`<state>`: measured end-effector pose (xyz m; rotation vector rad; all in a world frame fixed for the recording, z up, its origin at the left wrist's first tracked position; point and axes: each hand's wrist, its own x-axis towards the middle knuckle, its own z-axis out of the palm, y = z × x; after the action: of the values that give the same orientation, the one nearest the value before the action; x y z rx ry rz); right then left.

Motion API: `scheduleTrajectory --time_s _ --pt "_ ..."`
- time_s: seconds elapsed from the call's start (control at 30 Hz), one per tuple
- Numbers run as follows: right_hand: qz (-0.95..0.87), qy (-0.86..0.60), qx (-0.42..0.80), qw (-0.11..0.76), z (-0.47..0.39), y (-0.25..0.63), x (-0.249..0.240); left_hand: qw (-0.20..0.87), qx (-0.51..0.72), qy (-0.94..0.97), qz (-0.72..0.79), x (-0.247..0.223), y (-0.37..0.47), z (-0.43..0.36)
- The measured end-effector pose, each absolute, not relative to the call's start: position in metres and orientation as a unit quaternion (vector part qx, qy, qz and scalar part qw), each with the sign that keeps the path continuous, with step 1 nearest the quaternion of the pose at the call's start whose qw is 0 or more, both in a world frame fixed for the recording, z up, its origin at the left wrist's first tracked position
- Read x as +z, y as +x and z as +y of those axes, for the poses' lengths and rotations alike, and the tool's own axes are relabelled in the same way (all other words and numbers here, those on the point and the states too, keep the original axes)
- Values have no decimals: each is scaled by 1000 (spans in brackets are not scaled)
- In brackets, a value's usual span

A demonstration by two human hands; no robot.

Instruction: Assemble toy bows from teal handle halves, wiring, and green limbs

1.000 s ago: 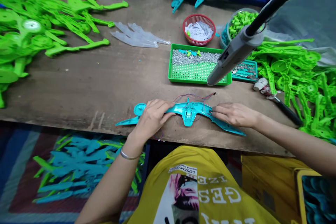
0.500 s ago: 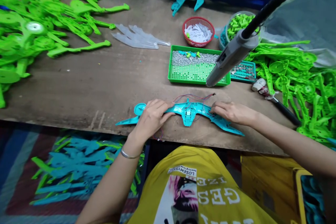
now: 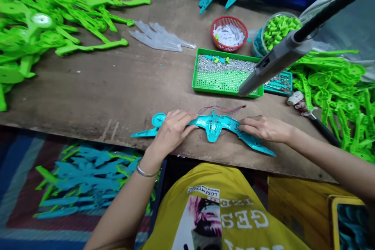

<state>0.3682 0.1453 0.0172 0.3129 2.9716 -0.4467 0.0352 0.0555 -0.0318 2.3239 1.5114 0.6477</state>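
Observation:
A turquoise plastic shell [image 3: 213, 129], shaped like a pair of spread wings, lies on the table near its front edge with its hollow side up. Thin red and blue wires [image 3: 218, 108] run out behind it, and a short wire end hangs at the table edge by my left wrist. My left hand [image 3: 175, 129] is closed round the shell's left arm, thumb in front and fingers behind. At the right arm of the shell, my right hand [image 3: 260, 128] has its fingertips pinched together against the inside. Whatever is between those fingertips is hidden.
Behind the shell stands a green tray [image 3: 216, 82] of screws, with a grey electric screwdriver [image 3: 268, 64] hanging over it. A red basket [image 3: 229, 33] holds white pieces. Green parts are heaped left [image 3: 43, 19] and right [image 3: 331, 82]. A black-handled hammer [image 3: 324, 129] lies right.
The view has shifted slightly, so the table's things sit further right. My right fingertips have moved a little on the shell's right arm; my left hand keeps its hold.

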Motion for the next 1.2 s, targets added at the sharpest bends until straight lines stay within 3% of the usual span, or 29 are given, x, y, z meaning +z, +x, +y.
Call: scheduleTrajectory --time_s 0.13,0.47,0.93,1.07,1.2 --pt "990 53 -109 70 147 363 20 149 228 804 528 -32 35 55" --pt "959 205 -185 72 136 376 -3 161 215 800 536 -32 34 57" --pt "977 146 -141 70 142 372 14 150 225 806 526 -32 35 57" --pt "970 141 -161 114 145 365 18 133 232 815 514 -32 35 57" --pt "977 97 -95 166 149 356 24 128 230 817 512 -33 34 57"
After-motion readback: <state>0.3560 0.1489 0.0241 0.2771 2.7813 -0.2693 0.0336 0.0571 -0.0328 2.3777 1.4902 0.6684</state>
